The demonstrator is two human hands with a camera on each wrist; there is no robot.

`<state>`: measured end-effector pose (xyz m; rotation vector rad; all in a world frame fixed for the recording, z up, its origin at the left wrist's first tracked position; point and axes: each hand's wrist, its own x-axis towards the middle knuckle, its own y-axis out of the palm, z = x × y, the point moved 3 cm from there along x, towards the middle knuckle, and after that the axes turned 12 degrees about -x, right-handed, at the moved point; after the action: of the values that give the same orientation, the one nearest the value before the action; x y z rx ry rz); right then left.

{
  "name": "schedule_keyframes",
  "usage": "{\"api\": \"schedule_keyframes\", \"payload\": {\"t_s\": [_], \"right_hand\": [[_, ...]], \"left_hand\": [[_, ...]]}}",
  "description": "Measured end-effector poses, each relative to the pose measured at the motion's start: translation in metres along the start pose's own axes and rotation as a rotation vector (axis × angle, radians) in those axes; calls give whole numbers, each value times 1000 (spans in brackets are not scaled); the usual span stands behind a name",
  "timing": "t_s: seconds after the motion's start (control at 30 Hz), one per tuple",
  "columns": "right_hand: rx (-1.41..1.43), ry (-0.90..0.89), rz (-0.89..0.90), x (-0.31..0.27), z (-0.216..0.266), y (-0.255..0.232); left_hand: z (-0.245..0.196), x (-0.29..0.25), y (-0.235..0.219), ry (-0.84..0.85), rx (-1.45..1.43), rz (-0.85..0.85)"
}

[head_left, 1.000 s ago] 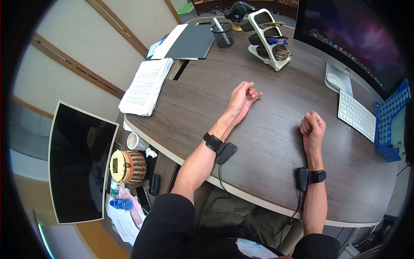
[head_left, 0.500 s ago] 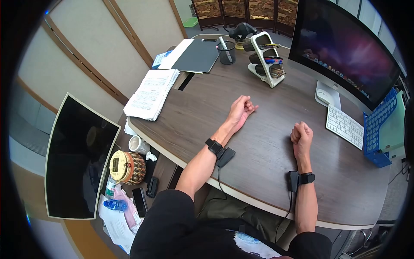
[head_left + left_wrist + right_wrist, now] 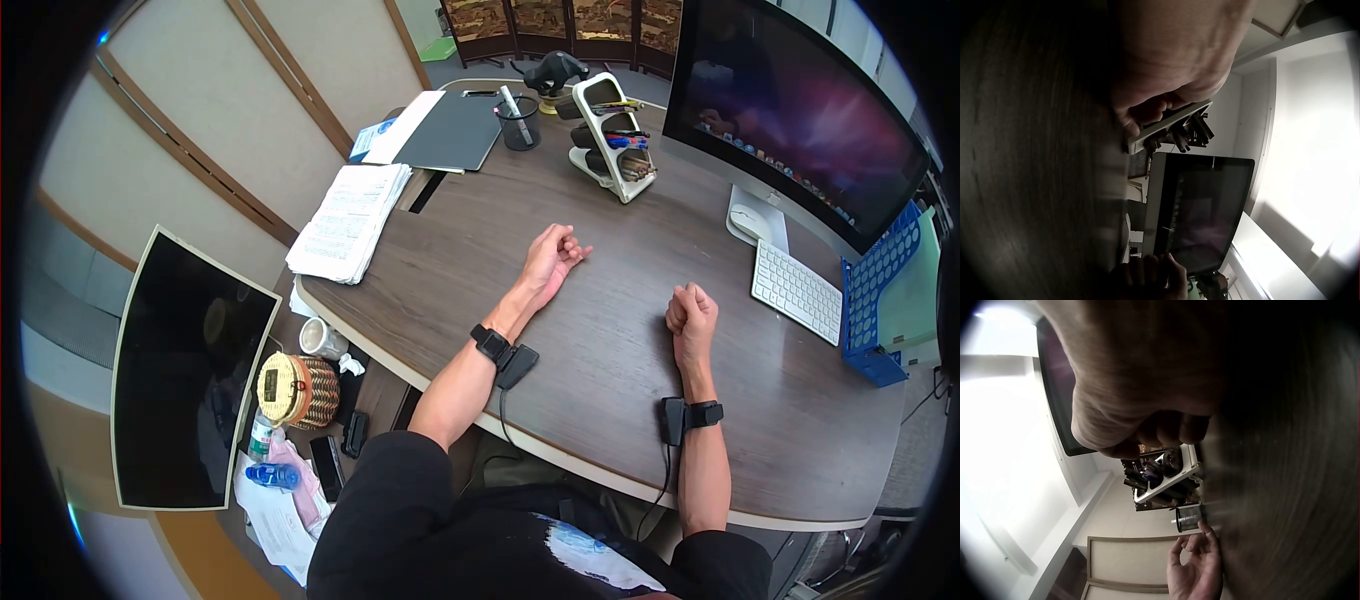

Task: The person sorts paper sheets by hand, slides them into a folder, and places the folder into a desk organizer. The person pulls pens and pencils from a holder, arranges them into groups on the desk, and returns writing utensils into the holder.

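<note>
My left hand [image 3: 549, 262] rests on its side on the brown desk [image 3: 450, 290], fingers loosely bent and nothing in them. To its right, my right hand [image 3: 692, 318] lies on the desk too, its fingers curled into a fist with no object showing. A gap of bare wood separates the two hands. Nearest beyond the left hand is a white slanted pen holder [image 3: 622, 150] with pens and pencils. The white keyboard [image 3: 797, 291] is to the right of my right hand. The right wrist view shows the left palm [image 3: 1194, 575] facing up and inward.
A large monitor [image 3: 790, 110] and mouse [image 3: 750, 222] stand at the back right, with a blue file rack [image 3: 880, 300] beside them. Papers [image 3: 348, 222], a dark clipboard [image 3: 455, 130] and a mesh pen cup [image 3: 518, 125] lie far left. A woven basket [image 3: 298, 388] and second screen [image 3: 190, 370] are at lower left.
The head view has tilted up, showing more of the folding screen behind the desk. Both hands keep about the same pose and place on the desk.
</note>
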<state>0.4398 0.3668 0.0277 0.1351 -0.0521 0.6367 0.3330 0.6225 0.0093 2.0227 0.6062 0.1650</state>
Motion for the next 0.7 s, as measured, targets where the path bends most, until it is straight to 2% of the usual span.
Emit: {"api": "schedule_keyframes", "payload": {"t_s": [0.7], "right_hand": [[11, 9, -2, 2, 4, 1]], "left_hand": [[0, 3, 1, 1, 3, 12]]}}
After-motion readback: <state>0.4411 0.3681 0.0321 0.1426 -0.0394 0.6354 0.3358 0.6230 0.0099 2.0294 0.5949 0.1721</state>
